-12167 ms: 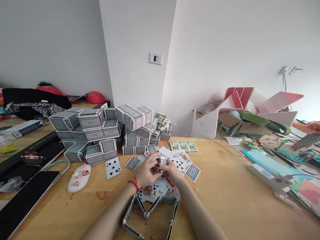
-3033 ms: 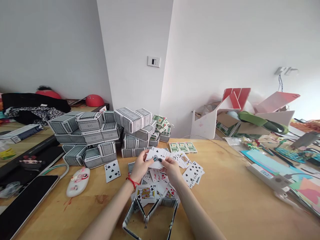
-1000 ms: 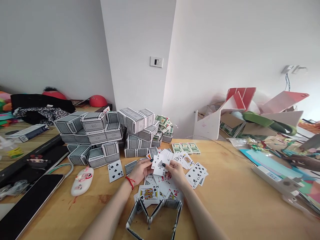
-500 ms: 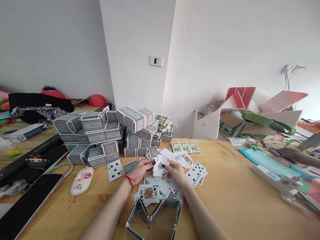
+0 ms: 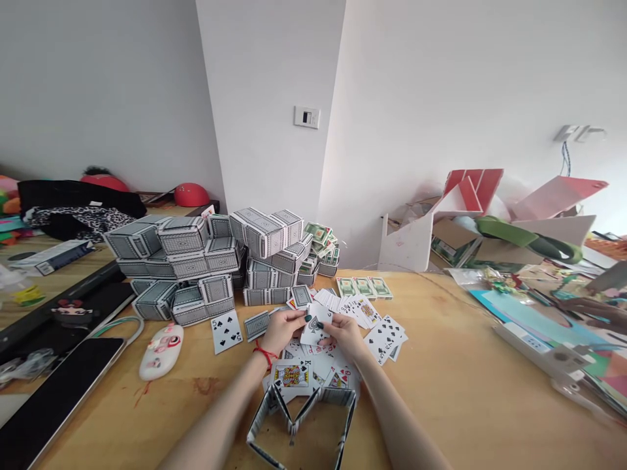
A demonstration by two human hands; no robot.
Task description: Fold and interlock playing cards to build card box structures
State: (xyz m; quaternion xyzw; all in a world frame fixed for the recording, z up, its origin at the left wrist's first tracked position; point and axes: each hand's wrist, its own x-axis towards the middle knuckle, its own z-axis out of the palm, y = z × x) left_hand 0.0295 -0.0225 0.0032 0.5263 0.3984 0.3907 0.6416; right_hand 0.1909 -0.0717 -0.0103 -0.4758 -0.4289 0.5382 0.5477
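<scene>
Head view: how should that ace be handled?

Lightly, I'd say; square its edges with small thumb nudges, since hard pinching could bow it.

And the fingers?

Left hand: nearly closed, pinching its left edge near the top. Right hand: thumb on its face, the others curled in close at the right edge. I can't tell whether more cards lie beneath.

Where is it exactly?

Between both hands, over the loose cards on the counter, beyond the folded-card frame.
</scene>
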